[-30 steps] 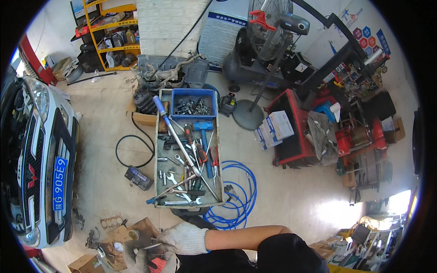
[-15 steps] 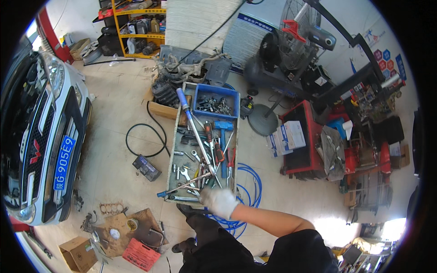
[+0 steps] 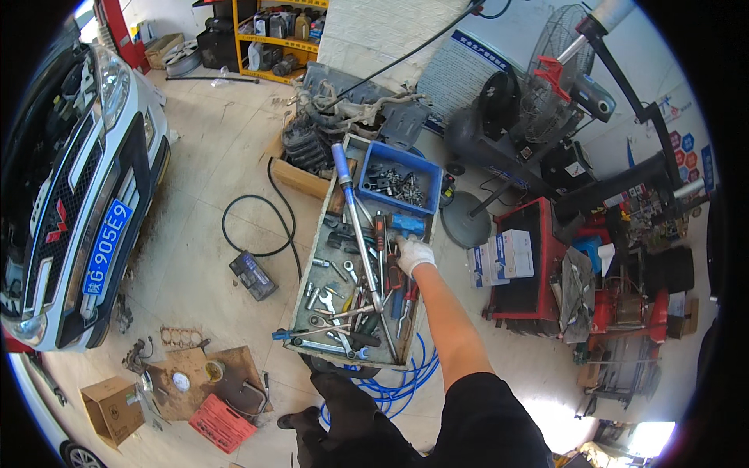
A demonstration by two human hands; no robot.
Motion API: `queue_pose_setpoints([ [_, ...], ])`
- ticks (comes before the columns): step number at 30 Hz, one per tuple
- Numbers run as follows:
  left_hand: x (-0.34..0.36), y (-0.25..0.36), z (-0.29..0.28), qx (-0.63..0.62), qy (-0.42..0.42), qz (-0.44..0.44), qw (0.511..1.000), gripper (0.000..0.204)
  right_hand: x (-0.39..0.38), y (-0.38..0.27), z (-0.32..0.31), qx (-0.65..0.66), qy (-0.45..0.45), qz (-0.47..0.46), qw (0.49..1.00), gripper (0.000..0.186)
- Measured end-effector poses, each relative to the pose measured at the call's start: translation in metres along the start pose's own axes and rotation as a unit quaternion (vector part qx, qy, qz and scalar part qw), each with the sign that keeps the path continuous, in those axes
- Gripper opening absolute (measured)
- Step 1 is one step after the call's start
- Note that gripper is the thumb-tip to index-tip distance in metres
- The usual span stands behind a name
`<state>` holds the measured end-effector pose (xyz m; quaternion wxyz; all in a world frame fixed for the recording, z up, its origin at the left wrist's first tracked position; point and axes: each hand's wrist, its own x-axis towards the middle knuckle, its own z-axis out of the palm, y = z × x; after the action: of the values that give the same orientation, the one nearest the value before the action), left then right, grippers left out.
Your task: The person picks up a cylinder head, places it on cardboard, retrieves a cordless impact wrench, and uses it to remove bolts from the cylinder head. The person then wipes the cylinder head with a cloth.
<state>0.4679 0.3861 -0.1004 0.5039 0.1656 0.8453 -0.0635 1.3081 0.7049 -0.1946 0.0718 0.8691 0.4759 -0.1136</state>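
Note:
My right hand (image 3: 415, 255), in a white glove, reaches into the right side of a shallow tool tray (image 3: 310, 274). It covers the upper handle of a hammer with a blue head (image 3: 406, 225); its fingertips are hidden, so I cannot tell whether they grip it. Close to its left lie screwdrivers with dark and orange handles (image 3: 380, 232). A long bar with a blue grip (image 3: 341, 161) runs down the tray's middle. Wrenches, including an open-ended one (image 3: 331, 306), and sockets (image 3: 312, 299) lie toward the near left. My left hand is out of view.
A blue bin (image 3: 375, 196) of small metal parts sits at the tray's far end. Blue hose (image 3: 425, 366) coils beside its near end. At left stands a white car (image 3: 140, 93) with its hood up; at right, a red cart (image 3: 538, 214). A black battery (image 3: 253, 275) rests on the floor.
My right hand has moved from the tray's near edge, farther away to the hammer. The view has shifted, so the tray appears more to the right. The tools look unmoved in the tray.

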Motion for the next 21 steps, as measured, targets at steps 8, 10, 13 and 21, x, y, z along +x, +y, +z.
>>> queue_pose_setpoints([
  [8, 0.033, -0.056, 0.014, -0.018, 0.067, 0.060, 0.996, 0.055, 0.000, -0.011, 0.012, 0.002, 0.022, -0.023, 1.000, 0.028],
  [10, 0.024, -0.009, 0.017, -0.100, 0.074, 0.093, 0.988, 0.049, -0.004, -0.014, 0.016, 0.037, 0.031, -0.006, 0.999, 0.027],
  [13, -0.013, 0.085, 0.026, -0.103, 0.057, 0.137, 0.983, 0.042, -0.015, -0.016, 0.017, 0.108, 0.049, 0.030, 0.992, 0.025],
  [21, -0.094, 0.197, 0.041, -0.214, -0.015, 0.237, 0.948, 0.027, -0.048, -0.063, -0.036, 0.605, 0.297, 0.151, 0.723, 0.029],
])
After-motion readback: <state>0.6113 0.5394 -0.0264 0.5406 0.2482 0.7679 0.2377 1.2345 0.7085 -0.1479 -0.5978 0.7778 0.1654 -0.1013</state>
